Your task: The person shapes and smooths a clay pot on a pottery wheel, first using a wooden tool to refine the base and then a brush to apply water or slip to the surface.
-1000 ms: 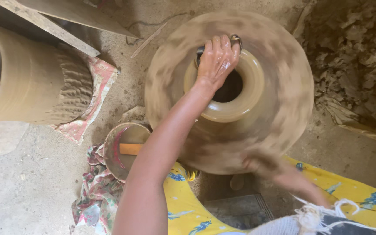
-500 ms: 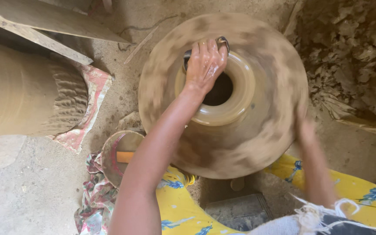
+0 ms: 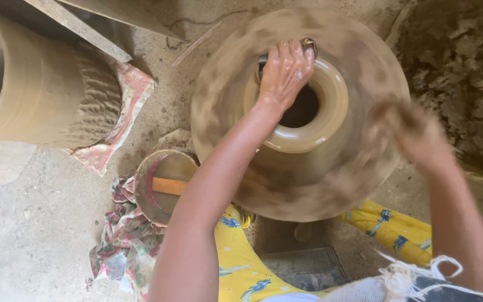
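head view: dusty earthen floor [image 3: 40,223] around blurred potter's wheel [image 3: 225,112]

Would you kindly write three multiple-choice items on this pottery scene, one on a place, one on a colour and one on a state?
1. Where does the left hand rest?
A. on the rim of the clay pot
B. in the small bowl
C. on the floor

2. What colour is the flat stick lying in the small bowl?
A. blue
B. orange
C. white

3. What state is the wheel under the pot in?
A. spinning
B. tipped on its side
C. covered with cloth

Answers:
1. A, since the clay-smeared fingers lie over the far side of the pot's mouth.
2. B, since the stick shows orange against the brown, muddy bowl.
3. A, since the wheel's surface is smeared by motion blur; the right hand at its edge is blurred too.
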